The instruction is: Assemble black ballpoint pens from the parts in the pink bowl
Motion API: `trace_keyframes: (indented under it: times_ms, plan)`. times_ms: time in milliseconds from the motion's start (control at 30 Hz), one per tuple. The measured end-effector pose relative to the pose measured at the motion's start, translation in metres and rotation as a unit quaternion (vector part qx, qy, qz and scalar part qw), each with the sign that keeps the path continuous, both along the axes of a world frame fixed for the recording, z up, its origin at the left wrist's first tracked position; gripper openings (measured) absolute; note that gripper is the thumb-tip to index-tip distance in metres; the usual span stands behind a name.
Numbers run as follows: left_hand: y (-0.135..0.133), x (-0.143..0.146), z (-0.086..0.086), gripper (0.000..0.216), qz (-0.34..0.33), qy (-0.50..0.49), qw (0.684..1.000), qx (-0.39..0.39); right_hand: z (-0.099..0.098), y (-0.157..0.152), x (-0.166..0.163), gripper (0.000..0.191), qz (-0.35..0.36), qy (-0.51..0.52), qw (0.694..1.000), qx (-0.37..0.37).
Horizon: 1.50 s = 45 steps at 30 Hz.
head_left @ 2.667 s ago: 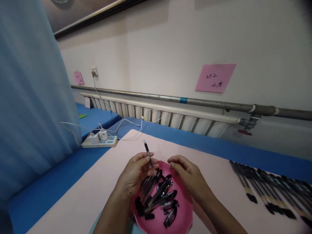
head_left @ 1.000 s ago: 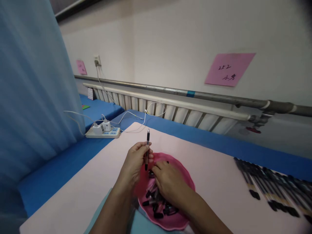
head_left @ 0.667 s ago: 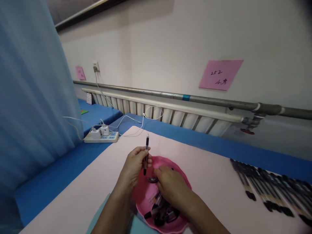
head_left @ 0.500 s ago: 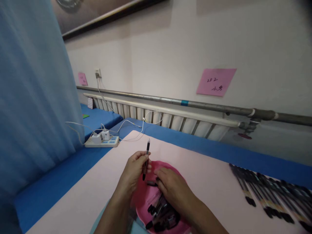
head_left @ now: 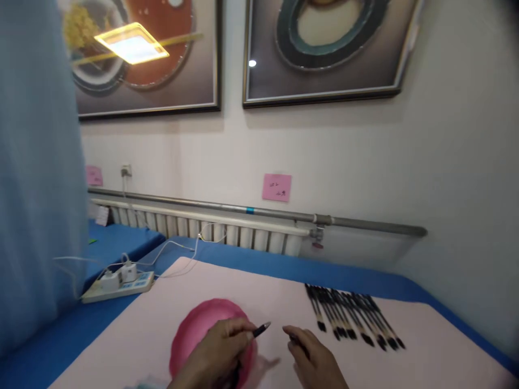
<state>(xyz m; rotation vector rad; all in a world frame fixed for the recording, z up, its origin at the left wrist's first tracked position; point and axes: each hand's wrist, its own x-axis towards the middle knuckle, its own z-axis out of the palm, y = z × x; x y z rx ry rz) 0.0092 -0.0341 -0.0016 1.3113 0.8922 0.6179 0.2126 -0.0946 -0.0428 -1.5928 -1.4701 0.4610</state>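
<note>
In front of me, over the right rim of a pink bowl (head_left: 178,339), my left hand (head_left: 225,346) is closed around a pen (head_left: 261,329). The pen's dark grip and silver tip stick out to the right. Beside it, my right hand (head_left: 314,356) is pinched on a small black piece that looks like a pen cap (head_left: 298,340), mostly covered by the fingers. A gap separates the pen tip from the right fingertips. Dark parts in the bowl's lower side are largely hidden behind my left hand and wrist.
Several assembled pens (head_left: 351,316) lie in a slanted row on the pink sheet (head_left: 425,346), right of my hands. A power strip (head_left: 117,286) with chargers and white cables sits at the left. Behind the blue table edge are a radiator (head_left: 239,235) and pipe; a blue curtain (head_left: 36,189) hangs left.
My view has swung up and right. The left hand has tipped the pen from upright to pointing right. My right hand has left the bowl and moved right, holding the small black piece.
</note>
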Motion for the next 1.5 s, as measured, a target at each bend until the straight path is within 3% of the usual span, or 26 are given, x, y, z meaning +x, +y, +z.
trace_keyframes:
  times_ms: [100,267,600,833,967,1100,1233,1333,1400,1500]
  plan:
    - [-0.030,0.019,0.002,0.025,-0.042,0.056,0.997,0.028,-0.002,-0.027,0.016,0.029,-0.021,-0.090,0.995,0.032]
    - [-0.062,0.034,0.009,0.035,-0.055,0.085,0.994,0.030,0.012,-0.048,0.014,0.039,0.018,-0.162,0.986,0.030]
    - [-0.078,0.030,-0.001,0.037,-0.030,0.095,0.994,0.050,0.033,-0.063,0.002,0.035,0.051,-0.213,0.976,0.018]
    - [-0.088,0.027,-0.006,0.027,0.006,0.090,0.994,0.055,0.027,-0.068,-0.010,0.036,0.071,-0.278,0.956,0.054]
    - [-0.092,0.030,-0.008,0.028,0.036,0.080,0.996,-0.007,0.017,-0.067,-0.015,0.036,0.070,-0.297,0.951,0.051]
    - [-0.094,0.037,-0.013,0.028,0.044,0.063,0.997,-0.021,0.018,-0.071,-0.020,0.037,0.088,-0.308,0.946,0.041]
    - [-0.093,0.047,-0.017,0.026,0.056,0.047,0.997,-0.036,0.025,-0.071,-0.020,0.043,0.091,-0.246,0.965,0.022]
    - [-0.085,0.055,-0.019,0.021,0.113,0.024,0.993,-0.034,0.024,-0.064,-0.010,0.058,0.016,-0.164,0.986,0.011]
    - [-0.076,0.061,-0.020,0.018,0.135,0.023,0.990,-0.022,0.019,-0.060,-0.001,0.053,-0.044,-0.165,0.985,-0.037]
    - [-0.057,0.076,-0.023,0.015,0.145,0.029,0.989,-0.014,0.007,-0.061,0.009,0.038,-0.051,-0.189,0.976,-0.097]
